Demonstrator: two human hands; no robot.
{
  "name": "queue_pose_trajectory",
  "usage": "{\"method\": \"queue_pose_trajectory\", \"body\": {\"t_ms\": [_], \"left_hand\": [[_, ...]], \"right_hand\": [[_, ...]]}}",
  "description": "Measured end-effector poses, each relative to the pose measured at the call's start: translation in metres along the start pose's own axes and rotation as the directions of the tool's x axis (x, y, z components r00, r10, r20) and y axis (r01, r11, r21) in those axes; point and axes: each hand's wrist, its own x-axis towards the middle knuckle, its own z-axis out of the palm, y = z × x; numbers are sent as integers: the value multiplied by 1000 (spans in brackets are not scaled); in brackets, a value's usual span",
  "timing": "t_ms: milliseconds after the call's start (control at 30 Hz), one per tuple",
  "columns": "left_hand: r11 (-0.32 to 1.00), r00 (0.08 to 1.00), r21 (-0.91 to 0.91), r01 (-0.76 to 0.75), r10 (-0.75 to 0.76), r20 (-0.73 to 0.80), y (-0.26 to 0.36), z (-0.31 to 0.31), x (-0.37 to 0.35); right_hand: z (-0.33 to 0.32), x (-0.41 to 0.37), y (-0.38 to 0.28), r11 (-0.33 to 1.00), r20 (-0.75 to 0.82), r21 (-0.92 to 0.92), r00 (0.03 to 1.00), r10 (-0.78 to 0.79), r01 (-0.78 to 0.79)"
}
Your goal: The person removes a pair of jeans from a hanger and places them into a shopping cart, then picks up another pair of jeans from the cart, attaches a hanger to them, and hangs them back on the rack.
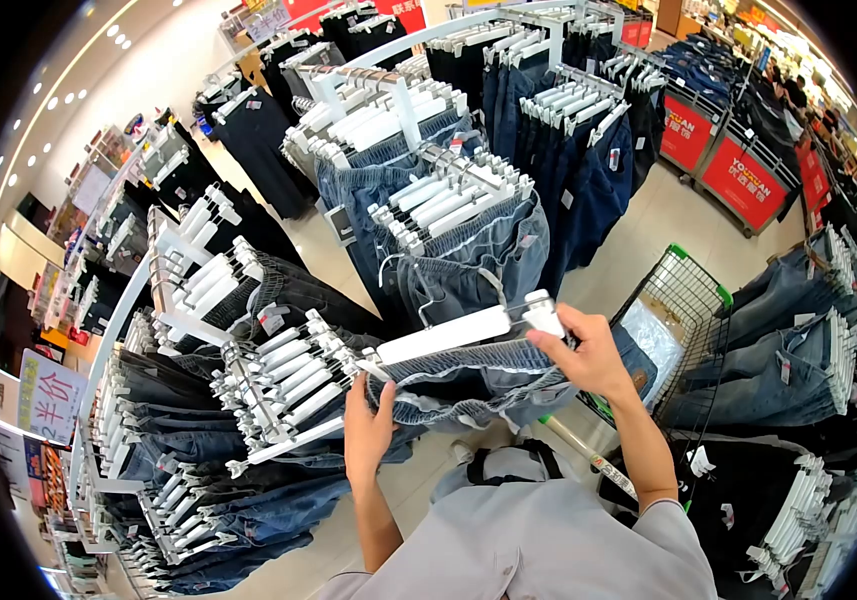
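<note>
A white clip hanger [443, 335] lies across in front of me, with the elastic waistband of a pair of dark blue-grey jeans [488, 370] along its lower side. My right hand [590, 352] is closed on the hanger's white end clip [543, 314], thumb and fingers around it. At the other end, my left hand [368, 428] pinches the waistband's corner close to the left clip. The jeans' legs are mostly hidden below the waistband. Just left of my left hand, a row of white hangers [283, 385] with dark jeans hangs from a rack arm.
Racks of jeans on white hangers [448, 205] stand ahead. A black wire cart [683, 300] with green corners, holding a plastic-wrapped package, is on my right. More jeans [778, 360] hang beyond it. Red-sign bins [743, 185] stand at the back right.
</note>
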Motion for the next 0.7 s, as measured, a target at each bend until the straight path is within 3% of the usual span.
{"method": "queue_pose_trajectory", "body": {"t_ms": [33,100,167,233,267,433,533,633,700], "left_hand": [[1000,1000,0,1,-1,3,4,-3,-2],[990,1000,141,-5,8,-18,30,-21,-10],[997,999,-81,12,-14,-34,67,-31,-20],[919,923,-102,-381,372,-100,80,-24,-22],[853,870,-170,-493,481,-110,85,-15,-18],[695,696,-214,-686,713,82,104,22,12],[779,659,-360,-514,627,415,95,28,16],[719,628,-461,-520,687,365,95,43,18],[760,652,-488,-430,635,415,96,46,18]], "right_hand": [[1,1,-10,997,36,-65,999,-40,42],[12,3,-16,999,88,-19,996,-29,31],[22,6,-14,997,149,-43,987,-59,66],[27,10,-12,997,209,-55,977,-50,62],[31,11,-11,996,264,-70,964,-42,63],[30,14,-15,995,322,-28,943,-86,100],[23,12,-17,995,355,-41,932,-68,89],[18,7,-10,997,379,-9,923,-70,79],[13,5,-10,996,389,-26,919,-63,80]]}}
